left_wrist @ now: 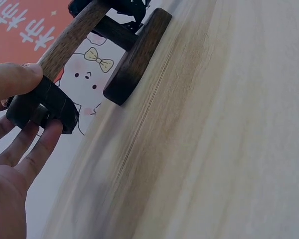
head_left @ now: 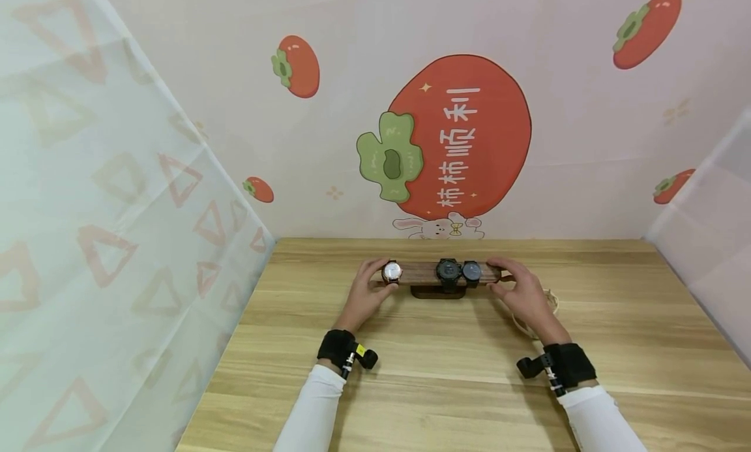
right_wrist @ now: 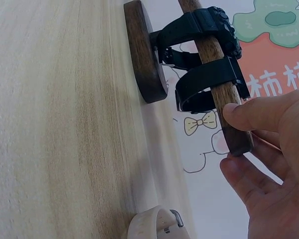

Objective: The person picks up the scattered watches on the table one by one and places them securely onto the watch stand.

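Note:
A dark wooden watch stand [head_left: 419, 273] stands near the back of the table, its bar raised above a rounded base [head_left: 438, 293]. A white-faced wristwatch [head_left: 392, 271] with a dark strap is looped round the bar's left end. Towards the right end sit a bulky black watch [head_left: 448, 271] and a smaller dark-faced watch [head_left: 471, 272]. My left hand [head_left: 364, 299] holds the left end, with fingertips touching the watch's strap [left_wrist: 57, 102] in the left wrist view. The right hand [head_left: 524, 300] grips the bar's bare right end, the thumb on one side and fingers around the tip.
On the table [head_left: 446, 387], a cream-strapped watch [right_wrist: 143, 228] lies beside the right hand, partly hidden by it in the head view. Behind the table rises a wall sheet [head_left: 563, 165] printed with persimmons, and a pale sheet [head_left: 135, 243] hangs at the left.

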Demonstrator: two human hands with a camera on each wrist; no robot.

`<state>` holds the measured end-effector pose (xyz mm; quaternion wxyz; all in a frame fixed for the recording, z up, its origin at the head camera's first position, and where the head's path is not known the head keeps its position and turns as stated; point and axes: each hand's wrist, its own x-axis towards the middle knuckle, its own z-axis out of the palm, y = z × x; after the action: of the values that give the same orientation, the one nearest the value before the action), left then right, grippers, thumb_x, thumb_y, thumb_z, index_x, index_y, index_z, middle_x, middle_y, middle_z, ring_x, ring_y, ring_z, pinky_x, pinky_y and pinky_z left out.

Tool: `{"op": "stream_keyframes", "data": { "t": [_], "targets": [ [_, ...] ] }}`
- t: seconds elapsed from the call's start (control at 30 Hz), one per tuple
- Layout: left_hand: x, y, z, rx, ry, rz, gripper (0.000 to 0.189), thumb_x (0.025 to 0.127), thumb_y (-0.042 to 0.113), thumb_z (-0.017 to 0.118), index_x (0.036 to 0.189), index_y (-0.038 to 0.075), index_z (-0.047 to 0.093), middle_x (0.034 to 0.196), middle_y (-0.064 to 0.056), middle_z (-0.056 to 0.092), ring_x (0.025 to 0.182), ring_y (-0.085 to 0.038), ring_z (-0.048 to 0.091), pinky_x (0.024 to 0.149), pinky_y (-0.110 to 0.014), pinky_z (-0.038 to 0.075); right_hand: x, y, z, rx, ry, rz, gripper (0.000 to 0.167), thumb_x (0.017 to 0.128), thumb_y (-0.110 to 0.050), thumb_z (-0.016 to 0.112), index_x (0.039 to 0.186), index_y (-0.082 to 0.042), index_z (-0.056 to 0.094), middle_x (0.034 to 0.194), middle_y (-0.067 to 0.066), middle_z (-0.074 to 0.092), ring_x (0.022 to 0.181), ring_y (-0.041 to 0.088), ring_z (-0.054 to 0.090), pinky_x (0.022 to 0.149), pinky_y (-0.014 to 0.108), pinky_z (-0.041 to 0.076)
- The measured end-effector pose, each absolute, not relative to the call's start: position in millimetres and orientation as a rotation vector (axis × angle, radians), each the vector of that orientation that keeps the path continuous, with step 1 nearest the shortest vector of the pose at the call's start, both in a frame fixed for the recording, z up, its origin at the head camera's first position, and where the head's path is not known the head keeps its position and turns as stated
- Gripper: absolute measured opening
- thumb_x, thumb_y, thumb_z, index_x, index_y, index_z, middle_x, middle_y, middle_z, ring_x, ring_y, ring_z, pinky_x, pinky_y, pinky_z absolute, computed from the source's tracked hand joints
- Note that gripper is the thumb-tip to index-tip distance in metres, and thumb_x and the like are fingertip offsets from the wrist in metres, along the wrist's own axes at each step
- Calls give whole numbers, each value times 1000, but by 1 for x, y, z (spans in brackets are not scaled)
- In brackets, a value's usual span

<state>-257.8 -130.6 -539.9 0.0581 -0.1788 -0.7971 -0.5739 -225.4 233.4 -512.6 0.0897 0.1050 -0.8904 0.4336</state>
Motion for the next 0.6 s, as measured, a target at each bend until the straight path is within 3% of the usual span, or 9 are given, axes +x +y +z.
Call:
{"op": "stream_keyframes", "data": {
  "t": [0.4, 0.6],
  "targets": [
    [-264, -129, -540, -553, -2443, -1705, 66, 92, 12, 85, 152, 13, 59, 148, -13, 51, 137, -32, 54, 104, -48, 61, -226, 235, -512, 299, -2653, 1294, 51, 97, 0, 72, 147, -3, 60, 145, 24, 59, 125, 45, 60, 104, 65, 54],
    [-267, -123, -543, -600, -2503, -1622, 66, 93, 18, 84, 153, 11, 58, 147, -11, 54, 130, -30, 58, 99, -41, 60, -226, 234, -514, 303, -2661, 1316, 52, 98, 1, 72, 148, -4, 59, 145, 23, 59, 126, 44, 59, 105, 65, 54]
  ]
}}
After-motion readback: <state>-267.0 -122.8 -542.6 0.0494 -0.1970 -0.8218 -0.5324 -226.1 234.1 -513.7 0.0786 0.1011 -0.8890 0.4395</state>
